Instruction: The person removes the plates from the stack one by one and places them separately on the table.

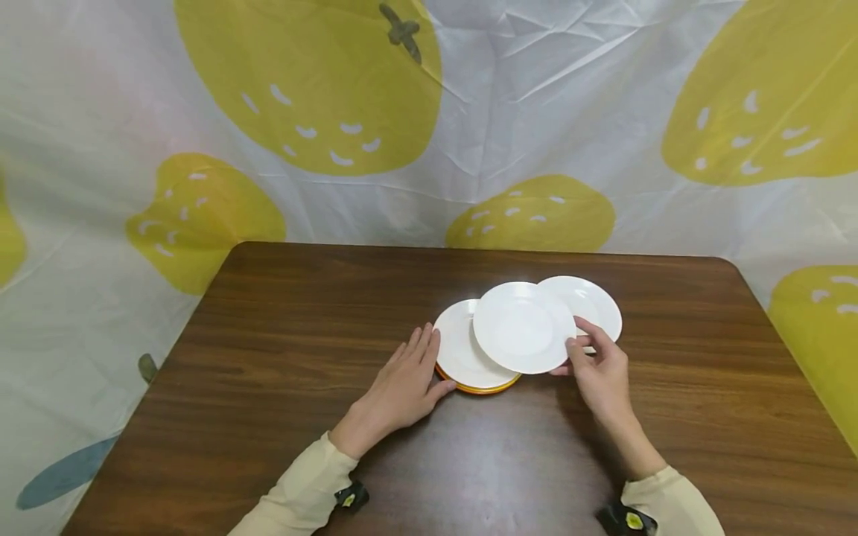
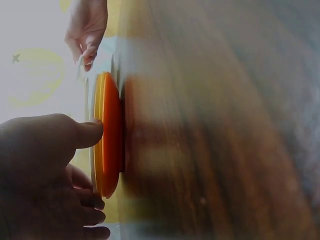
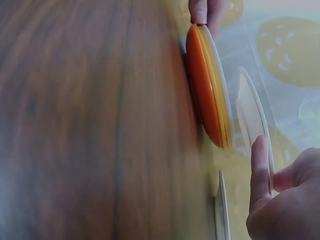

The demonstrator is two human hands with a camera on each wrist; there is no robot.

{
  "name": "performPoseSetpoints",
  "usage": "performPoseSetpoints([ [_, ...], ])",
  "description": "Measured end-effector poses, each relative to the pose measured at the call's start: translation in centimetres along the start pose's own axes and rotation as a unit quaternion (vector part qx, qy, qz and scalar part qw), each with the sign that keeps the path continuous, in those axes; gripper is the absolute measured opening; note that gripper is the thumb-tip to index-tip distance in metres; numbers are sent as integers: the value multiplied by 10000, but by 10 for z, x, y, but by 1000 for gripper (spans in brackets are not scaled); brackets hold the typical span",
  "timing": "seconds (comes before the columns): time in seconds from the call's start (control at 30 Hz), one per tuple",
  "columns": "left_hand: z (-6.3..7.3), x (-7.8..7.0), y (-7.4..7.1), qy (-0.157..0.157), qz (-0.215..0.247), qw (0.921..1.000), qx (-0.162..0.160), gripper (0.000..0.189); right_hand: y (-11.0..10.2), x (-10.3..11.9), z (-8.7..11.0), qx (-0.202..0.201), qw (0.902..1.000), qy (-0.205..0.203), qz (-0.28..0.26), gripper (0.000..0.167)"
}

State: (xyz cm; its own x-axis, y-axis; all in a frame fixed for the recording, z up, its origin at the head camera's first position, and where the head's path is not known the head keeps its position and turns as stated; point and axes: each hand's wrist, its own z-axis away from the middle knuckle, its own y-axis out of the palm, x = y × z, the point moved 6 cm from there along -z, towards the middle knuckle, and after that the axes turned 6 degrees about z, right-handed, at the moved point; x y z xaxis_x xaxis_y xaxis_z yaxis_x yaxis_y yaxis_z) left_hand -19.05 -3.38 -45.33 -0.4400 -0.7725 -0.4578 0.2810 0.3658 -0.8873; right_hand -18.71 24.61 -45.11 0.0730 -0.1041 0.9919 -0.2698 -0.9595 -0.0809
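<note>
My right hand [image 1: 603, 372] pinches the right rim of a white plate [image 1: 523, 327], thumb on top and fingers beneath. In the right wrist view this held plate [image 3: 252, 110] is raised above the table, apart from the stack. Below and left of it stands a stack with a white plate [image 1: 457, 346] on top, yellow in the middle and an orange plate [image 3: 202, 90] at the bottom. My left hand [image 1: 402, 380] lies against the stack's left side, fingers extended along the rim and thumb [image 2: 90, 134] touching the near edge.
Another white plate [image 1: 596, 305] lies on the table behind my right hand, partly hidden by the held plate. The brown wooden table [image 1: 302, 335] ends at the back against a white curtain [image 1: 482, 134] printed with yellow fruit.
</note>
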Motion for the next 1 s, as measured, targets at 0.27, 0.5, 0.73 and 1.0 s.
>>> performPoseSetpoints([
  [0.27,0,-1,-2,58,0,9999,-81,79,-20,1,-4,-370,9992,85,142,40],
  [0.5,-1,-1,-3,91,0,9999,-113,78,-38,-1,-6,-720,9970,183,238,40],
  [0.73,0,-2,-4,120,50,9998,-144,78,-49,-4,-5,-1040,9945,110,81,41],
  [1.0,1,-2,-5,112,-28,9999,-99,77,-62,-10,-1,-1367,9898,353,-213,41],
])
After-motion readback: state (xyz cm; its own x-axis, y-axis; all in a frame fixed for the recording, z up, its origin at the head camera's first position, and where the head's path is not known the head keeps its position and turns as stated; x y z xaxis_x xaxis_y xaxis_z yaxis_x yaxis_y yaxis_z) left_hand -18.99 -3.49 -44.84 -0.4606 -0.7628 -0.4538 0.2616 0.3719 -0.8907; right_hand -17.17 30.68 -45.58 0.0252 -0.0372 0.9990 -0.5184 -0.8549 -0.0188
